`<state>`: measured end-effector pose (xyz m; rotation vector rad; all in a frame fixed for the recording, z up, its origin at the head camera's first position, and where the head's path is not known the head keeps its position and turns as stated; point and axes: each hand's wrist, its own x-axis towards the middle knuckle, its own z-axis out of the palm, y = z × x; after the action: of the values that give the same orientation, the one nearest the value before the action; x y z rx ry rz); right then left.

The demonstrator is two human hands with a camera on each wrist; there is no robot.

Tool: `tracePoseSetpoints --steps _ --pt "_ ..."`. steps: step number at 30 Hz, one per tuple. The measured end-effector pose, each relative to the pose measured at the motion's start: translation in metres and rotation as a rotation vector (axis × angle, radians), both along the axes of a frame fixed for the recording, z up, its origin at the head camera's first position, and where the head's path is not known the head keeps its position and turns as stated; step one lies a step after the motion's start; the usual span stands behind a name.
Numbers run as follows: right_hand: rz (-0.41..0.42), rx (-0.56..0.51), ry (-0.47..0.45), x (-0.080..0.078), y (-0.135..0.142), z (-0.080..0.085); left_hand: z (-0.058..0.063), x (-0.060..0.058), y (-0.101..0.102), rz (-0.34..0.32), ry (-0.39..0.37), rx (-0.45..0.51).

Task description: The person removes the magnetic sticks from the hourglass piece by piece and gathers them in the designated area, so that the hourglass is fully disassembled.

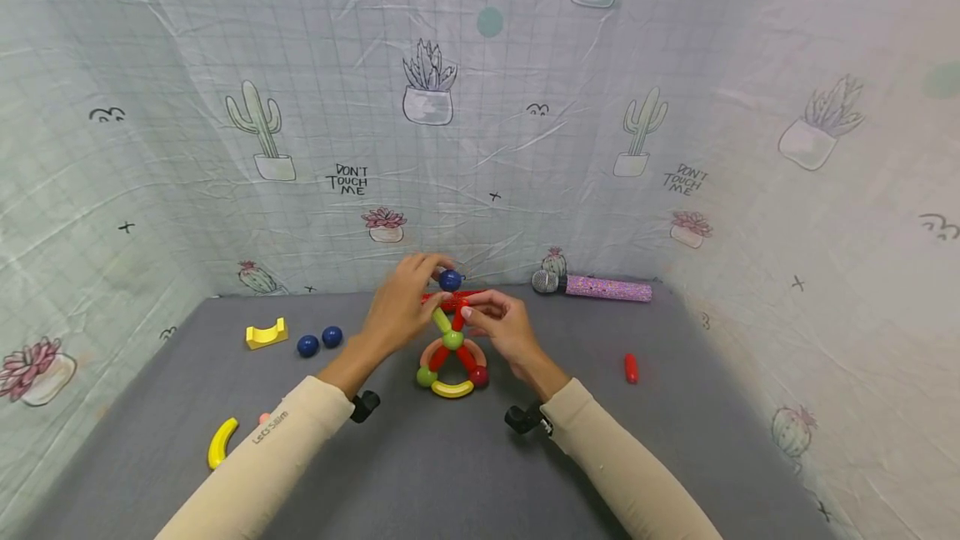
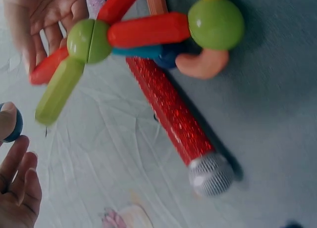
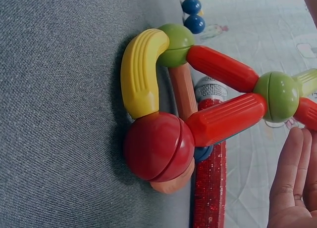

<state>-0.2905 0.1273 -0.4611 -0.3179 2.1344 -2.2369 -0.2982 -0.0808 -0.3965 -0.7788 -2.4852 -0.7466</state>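
A construction of sticks and balls stands on the table. Its base has a green ball (image 1: 427, 377), a red ball (image 3: 158, 146) and a curved yellow stick (image 3: 140, 74); red sticks slope up to an upper green ball (image 1: 452, 340). From that ball a light green stick (image 2: 59, 92) and a red stick (image 1: 460, 317) point upward. My right hand (image 1: 504, 327) pinches this upper red stick near its end. Above the light green stick, my left hand (image 1: 405, 298) holds a blue ball (image 1: 450, 280) between thumb and fingers, apart from the stick in the left wrist view.
Behind the construction lies a red glittery microphone (image 2: 171, 109); a pink one (image 1: 607, 288) is at the back right. Left are a yellow arched block (image 1: 266, 334), two blue balls (image 1: 307, 346) and a curved yellow stick (image 1: 221, 443). A red stick (image 1: 632, 368) lies right.
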Motion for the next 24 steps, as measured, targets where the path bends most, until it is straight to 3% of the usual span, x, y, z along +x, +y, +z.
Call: tracePoseSetpoints --steps 9,14,20,24 --pt "-0.007 0.004 -0.023 0.0 0.0 0.0 0.001 0.01 -0.058 0.077 -0.021 0.021" --pt "-0.009 0.009 -0.022 0.0 0.001 0.0 -0.005 0.013 -0.095 0.151 -0.029 0.017" --pt "0.0 0.003 -0.031 0.0 0.001 0.0 -0.015 0.025 -0.149 0.232 -0.006 -0.044" --pt "-0.007 0.009 -0.021 -0.001 0.001 -0.001 -0.024 0.03 -0.188 0.283 -0.063 -0.097"
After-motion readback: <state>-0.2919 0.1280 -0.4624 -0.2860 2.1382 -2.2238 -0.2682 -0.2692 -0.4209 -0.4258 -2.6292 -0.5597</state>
